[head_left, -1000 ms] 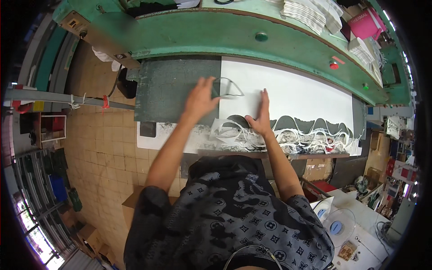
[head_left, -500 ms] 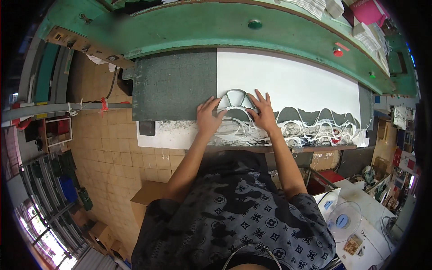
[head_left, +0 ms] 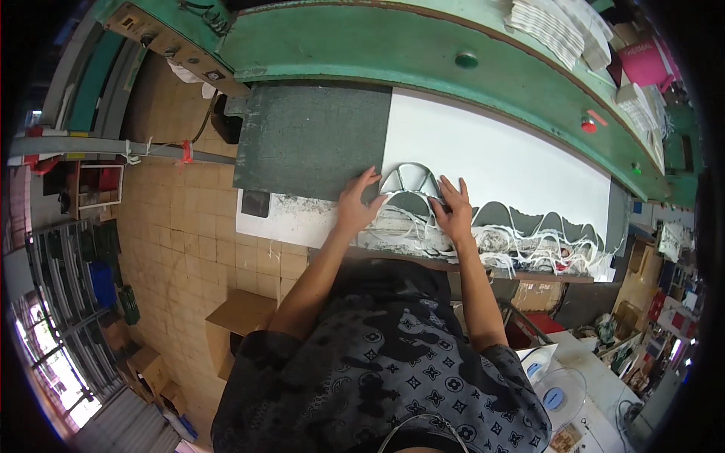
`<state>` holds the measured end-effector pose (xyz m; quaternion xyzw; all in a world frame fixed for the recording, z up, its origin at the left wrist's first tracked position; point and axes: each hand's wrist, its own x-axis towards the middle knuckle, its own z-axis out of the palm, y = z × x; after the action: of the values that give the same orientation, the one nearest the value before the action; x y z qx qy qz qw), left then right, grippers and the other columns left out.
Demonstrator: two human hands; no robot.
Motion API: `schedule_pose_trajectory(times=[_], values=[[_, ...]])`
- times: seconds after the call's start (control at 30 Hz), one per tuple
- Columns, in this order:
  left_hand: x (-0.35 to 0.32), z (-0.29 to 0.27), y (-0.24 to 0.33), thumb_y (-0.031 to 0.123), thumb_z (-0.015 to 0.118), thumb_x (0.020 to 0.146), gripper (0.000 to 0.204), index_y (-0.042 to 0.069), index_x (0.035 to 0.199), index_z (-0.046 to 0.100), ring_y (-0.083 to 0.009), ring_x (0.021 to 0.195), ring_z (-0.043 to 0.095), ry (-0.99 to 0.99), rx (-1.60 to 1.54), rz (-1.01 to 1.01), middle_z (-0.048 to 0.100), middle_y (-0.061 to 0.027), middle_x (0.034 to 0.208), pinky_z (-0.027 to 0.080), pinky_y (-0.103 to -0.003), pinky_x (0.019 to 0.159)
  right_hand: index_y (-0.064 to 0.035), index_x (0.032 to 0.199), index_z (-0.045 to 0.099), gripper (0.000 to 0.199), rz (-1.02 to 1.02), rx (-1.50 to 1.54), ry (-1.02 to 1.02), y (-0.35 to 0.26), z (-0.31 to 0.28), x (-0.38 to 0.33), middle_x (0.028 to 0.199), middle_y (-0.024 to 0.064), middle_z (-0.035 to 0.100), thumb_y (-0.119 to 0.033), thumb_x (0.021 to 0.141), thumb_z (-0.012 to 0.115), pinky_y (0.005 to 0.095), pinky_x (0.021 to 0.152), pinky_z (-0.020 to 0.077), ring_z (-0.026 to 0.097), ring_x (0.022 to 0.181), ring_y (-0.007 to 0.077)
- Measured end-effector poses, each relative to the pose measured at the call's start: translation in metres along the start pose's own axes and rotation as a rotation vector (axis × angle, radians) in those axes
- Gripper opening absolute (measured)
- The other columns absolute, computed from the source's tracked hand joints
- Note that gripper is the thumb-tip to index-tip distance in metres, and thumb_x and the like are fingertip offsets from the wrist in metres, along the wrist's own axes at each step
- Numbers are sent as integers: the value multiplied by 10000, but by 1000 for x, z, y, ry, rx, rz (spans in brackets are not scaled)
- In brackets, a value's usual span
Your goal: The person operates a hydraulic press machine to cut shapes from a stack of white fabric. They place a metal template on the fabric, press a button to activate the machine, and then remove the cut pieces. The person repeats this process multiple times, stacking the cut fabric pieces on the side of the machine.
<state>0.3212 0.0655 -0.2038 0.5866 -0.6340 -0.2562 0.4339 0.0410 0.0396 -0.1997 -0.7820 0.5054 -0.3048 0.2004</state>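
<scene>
Just above frame centre, arched metal frame (head_left: 401, 180) lies at the left end of the white sheet (head_left: 498, 143), along its scalloped lower edge. Left hand (head_left: 356, 208) at its left end, right hand (head_left: 456, 214) at its right; thumbs and fingers parted, tips at or right beside the metal. Can't tell if they pinch or just rest.

Step looks like seating the frame; my read: keep it flat, steady both ends evenly, tuck it close to the scalloped edge and the sheet's left side without overhanging either, keep stringy white offcuts (head_left: 521, 245) out from under it, then take fingers well clear.

Counts: hands, two; arched frame, one, two spokes, three openings; white sheet, one; dark green mat (head_left: 317, 132), one visible under it; round buttons on the green beam (head_left: 362, 38), three, upper middle to right. Offcuts: tangled, uncountable.
</scene>
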Motion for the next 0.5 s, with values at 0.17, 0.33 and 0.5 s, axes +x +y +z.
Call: schedule_pose_trajectory(times=[0.17, 0.33, 0.5], values=[[-5, 5, 1, 106, 855, 823, 509, 58, 1301, 683, -303, 1101, 710, 35, -22, -4, 775, -107, 1152, 536, -433, 982, 15, 1235, 707, 413, 4, 3, -21, -3, -1, 1, 1312, 216, 704, -153, 871, 806, 602, 1207, 347, 705, 1141, 359], [0, 10, -1, 138, 839, 831, 314, 72, 1129, 763, -310, 1038, 728, 52, 57, 77, 779, -109, 1119, 536, -440, 964, 14, 1225, 712, 403, 35, 15, 18, -1, -1, 0, 1286, 197, 725, -140, 866, 814, 597, 1211, 347, 705, 1167, 340], [2, 9, -3, 126, 864, 814, 300, 56, 1095, 784, -320, 1005, 744, 45, 31, 51, 792, -123, 1074, 548, -421, 942, 0, 1249, 714, 425, 27, 23, 16, 3, 0, 0, 1288, 190, 726, -135, 861, 821, 597, 1215, 345, 713, 1155, 332]])
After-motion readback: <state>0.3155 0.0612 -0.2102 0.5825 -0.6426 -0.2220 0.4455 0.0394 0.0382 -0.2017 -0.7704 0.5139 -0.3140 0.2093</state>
